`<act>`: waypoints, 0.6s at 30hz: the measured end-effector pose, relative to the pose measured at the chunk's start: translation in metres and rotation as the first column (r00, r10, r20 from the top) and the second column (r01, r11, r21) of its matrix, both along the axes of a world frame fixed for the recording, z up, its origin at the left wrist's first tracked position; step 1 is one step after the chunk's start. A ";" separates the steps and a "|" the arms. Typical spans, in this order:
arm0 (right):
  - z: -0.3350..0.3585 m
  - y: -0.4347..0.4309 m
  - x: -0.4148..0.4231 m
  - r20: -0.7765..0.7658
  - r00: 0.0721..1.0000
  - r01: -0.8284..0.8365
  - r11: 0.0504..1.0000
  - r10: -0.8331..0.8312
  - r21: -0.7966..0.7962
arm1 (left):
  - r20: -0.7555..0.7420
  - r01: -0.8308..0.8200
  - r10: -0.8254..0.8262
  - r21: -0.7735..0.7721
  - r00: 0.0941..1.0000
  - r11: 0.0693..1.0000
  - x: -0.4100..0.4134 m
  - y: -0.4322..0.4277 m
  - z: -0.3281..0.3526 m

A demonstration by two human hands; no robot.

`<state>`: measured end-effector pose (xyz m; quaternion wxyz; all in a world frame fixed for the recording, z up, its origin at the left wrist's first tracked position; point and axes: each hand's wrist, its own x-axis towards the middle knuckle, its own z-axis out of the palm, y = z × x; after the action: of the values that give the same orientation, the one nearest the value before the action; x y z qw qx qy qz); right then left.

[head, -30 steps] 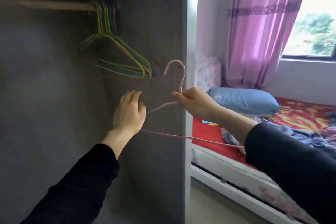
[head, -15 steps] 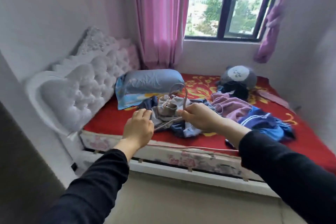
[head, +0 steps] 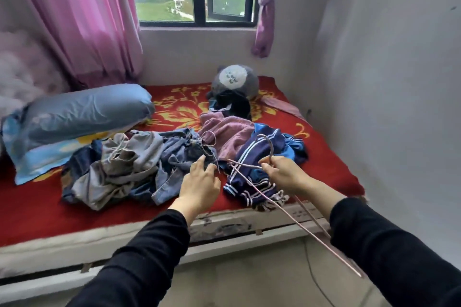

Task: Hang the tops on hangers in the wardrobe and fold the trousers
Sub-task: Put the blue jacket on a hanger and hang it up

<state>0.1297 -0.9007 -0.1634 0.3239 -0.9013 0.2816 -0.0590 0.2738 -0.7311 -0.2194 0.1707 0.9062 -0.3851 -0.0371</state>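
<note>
Both hands have come forward and lower over the bed since the earlier frame, and the view has swung right, so the clothes heap now sits in the centre. The right hand (head: 284, 174) grips the pink wire hanger (head: 287, 212) at its neck, fingers curled round the wire just below the hook; the hanger's body slants down towards the right sleeve. It hangs above a navy top with white stripes (head: 252, 154) at the bed's near edge. The left hand (head: 199, 184) holds nothing, its fingers (head: 199, 163) spread loosely over blue denim trousers (head: 179, 147). Grey trousers (head: 119, 164) lie crumpled to the left and a mauve top (head: 224, 129) behind. All rest on the red-covered bed (head: 62, 207), with a blue pillow (head: 82, 112), a grey plush toy (head: 234, 80) and pink curtain (head: 87, 20) beyond.
</note>
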 end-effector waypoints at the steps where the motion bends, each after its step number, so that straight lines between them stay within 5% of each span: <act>1: -0.006 -0.017 0.006 -0.005 1.000 0.019 1.000 -0.019 0.021 | -0.009 0.008 -0.008 0.009 1.000 1.000 0.010 -0.019 -0.006; 18: -0.090 -0.308 0.100 -0.170 0.883 0.457 0.884 -0.438 0.095 | -0.227 0.268 -0.237 0.118 0.945 0.956 0.133 -0.357 -0.101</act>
<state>0.2298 -1.2084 -0.2536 0.3394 -0.7900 0.5083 -0.0482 0.4071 -1.0881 -0.3203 0.1368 0.8504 -0.4741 -0.1827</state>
